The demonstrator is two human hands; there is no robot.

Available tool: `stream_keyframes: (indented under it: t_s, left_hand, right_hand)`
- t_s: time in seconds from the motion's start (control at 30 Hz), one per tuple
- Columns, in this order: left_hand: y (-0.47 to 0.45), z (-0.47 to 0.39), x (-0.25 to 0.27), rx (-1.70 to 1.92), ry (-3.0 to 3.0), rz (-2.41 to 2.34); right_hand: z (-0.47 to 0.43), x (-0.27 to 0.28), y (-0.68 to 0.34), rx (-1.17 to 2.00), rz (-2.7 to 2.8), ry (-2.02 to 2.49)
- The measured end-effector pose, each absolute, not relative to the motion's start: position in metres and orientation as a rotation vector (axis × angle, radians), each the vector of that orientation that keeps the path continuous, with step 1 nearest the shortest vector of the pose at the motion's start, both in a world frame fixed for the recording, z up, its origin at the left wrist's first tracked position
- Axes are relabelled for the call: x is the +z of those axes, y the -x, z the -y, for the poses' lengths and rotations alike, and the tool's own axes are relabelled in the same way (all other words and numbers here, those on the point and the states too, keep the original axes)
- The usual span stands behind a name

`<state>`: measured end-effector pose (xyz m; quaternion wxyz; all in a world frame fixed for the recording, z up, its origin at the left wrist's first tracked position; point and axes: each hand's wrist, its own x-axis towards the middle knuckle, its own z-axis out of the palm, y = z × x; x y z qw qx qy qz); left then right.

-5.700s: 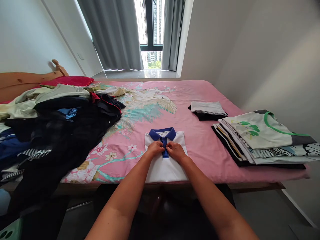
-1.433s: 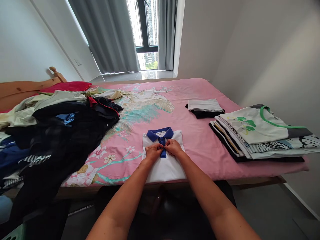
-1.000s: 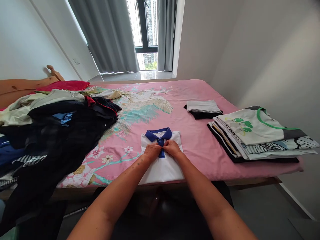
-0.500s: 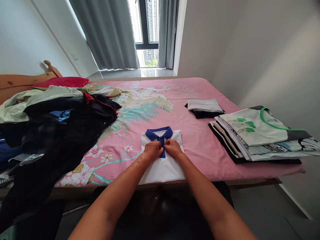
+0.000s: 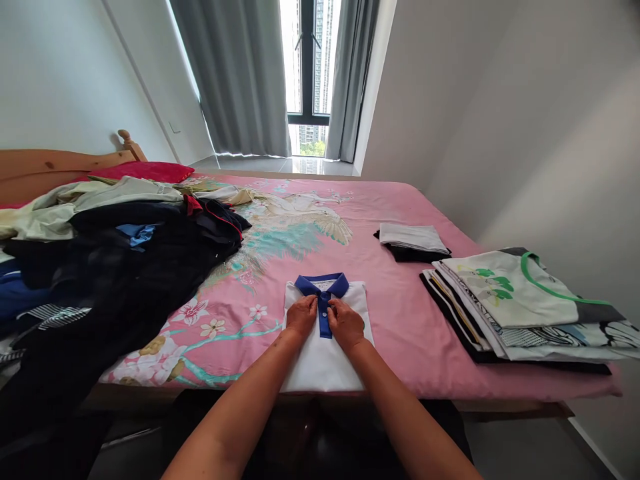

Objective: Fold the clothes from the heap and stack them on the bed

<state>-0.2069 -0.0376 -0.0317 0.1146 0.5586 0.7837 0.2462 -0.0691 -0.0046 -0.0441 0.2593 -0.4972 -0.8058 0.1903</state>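
A folded white polo shirt (image 5: 325, 367) with a blue collar and blue button placket lies near the front edge of the bed, collar pointing away from me. On the left side of the placket, my left hand (image 5: 301, 316) is closed, its fingertips pinching the cloth just under the collar. Opposite it, my right hand (image 5: 347, 321) is closed too, thumb and fingers gripping the placket's right side. Between them the blue strip and its small buttons show. The fingertips partly cover the cloth they hold.
A heap of dark clothes (image 5: 150, 267) covers the bed's left side, with pale garments (image 5: 125, 193) behind. At right stands a stack of folded clothes (image 5: 500, 293), beyond it a smaller grey-and-black folded pile (image 5: 415, 238). A pink floral sheet (image 5: 380, 200) covers the bed.
My hands have moved slightly apart, so more of the placket and its buttons shows between them. The view has tilted up a little, and everything sits lower.
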Motion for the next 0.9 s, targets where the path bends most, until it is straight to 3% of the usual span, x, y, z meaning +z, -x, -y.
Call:
stream_keyframes:
  t_s: [0.33, 0.9]
  left_hand:
    - [0.206, 0.042, -0.041, 0.812, -1.663, -2.242]
    - [0.2, 0.01, -0.022, 0.597, -1.604, -2.369]
  right_hand:
    - [-0.006, -0.045, 0.105, 0.423, 2.076, 1.6]
    - [-0.012, -0.062, 0.1, 0.531, 1.854, 1.543]
